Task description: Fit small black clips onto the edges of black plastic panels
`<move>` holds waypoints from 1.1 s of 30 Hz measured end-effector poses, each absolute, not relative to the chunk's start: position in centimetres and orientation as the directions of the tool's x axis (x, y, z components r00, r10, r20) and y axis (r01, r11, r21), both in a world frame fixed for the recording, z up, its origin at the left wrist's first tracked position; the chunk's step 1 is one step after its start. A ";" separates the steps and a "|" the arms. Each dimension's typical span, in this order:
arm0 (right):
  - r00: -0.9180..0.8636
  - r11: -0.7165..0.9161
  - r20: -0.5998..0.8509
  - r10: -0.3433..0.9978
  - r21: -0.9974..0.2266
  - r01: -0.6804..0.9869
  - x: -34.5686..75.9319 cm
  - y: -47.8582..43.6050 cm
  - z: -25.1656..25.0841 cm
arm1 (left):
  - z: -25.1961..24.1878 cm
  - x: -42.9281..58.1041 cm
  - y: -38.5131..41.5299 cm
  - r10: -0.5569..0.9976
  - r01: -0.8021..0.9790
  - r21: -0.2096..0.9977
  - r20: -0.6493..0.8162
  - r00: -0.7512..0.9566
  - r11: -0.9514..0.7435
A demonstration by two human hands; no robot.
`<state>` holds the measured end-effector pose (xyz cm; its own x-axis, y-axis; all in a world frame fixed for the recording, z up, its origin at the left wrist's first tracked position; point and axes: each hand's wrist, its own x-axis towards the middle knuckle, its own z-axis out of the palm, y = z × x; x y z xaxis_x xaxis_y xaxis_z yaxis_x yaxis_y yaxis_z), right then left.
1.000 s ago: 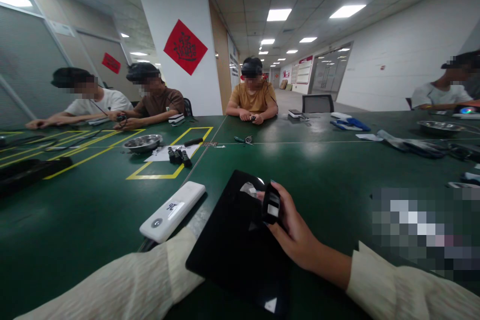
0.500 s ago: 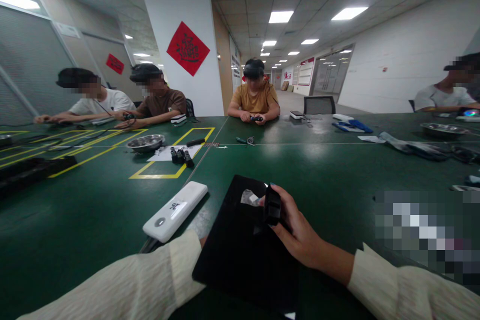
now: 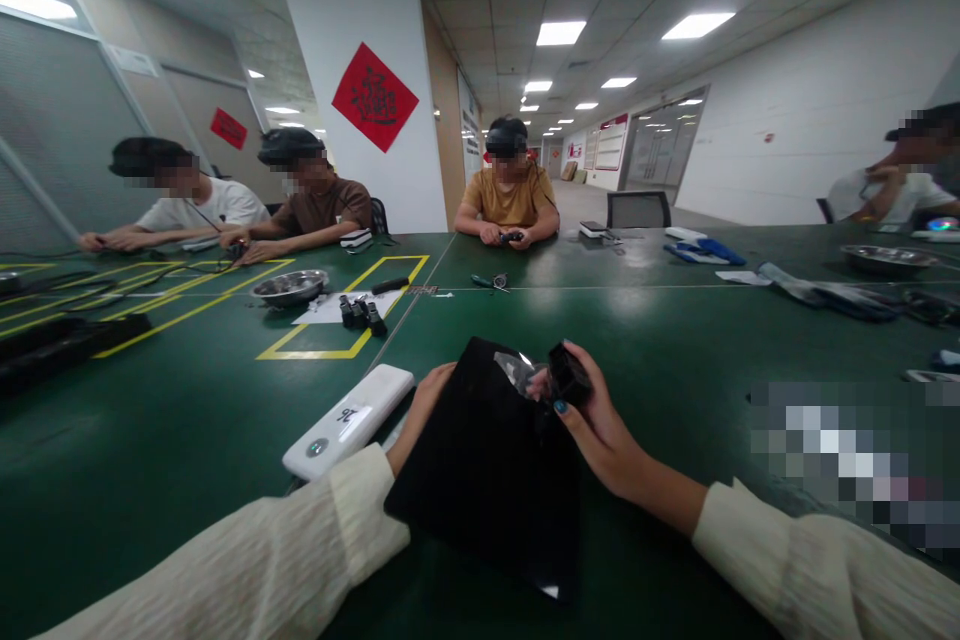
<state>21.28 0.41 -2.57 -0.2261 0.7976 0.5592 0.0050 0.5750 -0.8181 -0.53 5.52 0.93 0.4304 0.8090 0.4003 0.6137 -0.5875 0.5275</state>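
My right hand is closed around a small black block-like part with hollows in its face, thumb below and fingers behind. A flat, glossy black panel stands tilted in front of me. Behind its left edge is my left hand, supporting it; most of its fingers are hidden. At the panel's upper edge, a crinkled clear plastic piece lies close to the black part. I cannot tell whether that part touches the panel.
A white power bank lies left of the panel on the green table. Farther off are a metal bowl, black parts on white paper, and pliers. Several people sit around the table. A blurred patch covers the right side.
The black part has tilted and shifted slightly right with my right hand. The panel's lower end has risen and swung left, and more of my left hand shows beside it.
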 end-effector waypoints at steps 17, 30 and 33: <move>-0.415 0.709 0.575 0.705 -0.573 0.411 22.0 -0.3 -3.4 | -2.4 -1.8 5.8 0.845 0.902 -0.013 0.343 0.410 -0.432; -0.422 0.698 0.557 0.715 -0.589 0.406 21.6 -0.7 -2.6 | -2.2 -1.9 5.9 0.875 0.897 0.057 0.252 0.412 -0.439; -0.411 0.702 0.569 0.713 -0.584 0.408 21.6 -0.7 -2.8 | -2.5 -2.0 6.1 0.873 0.899 0.069 0.284 0.397 -0.432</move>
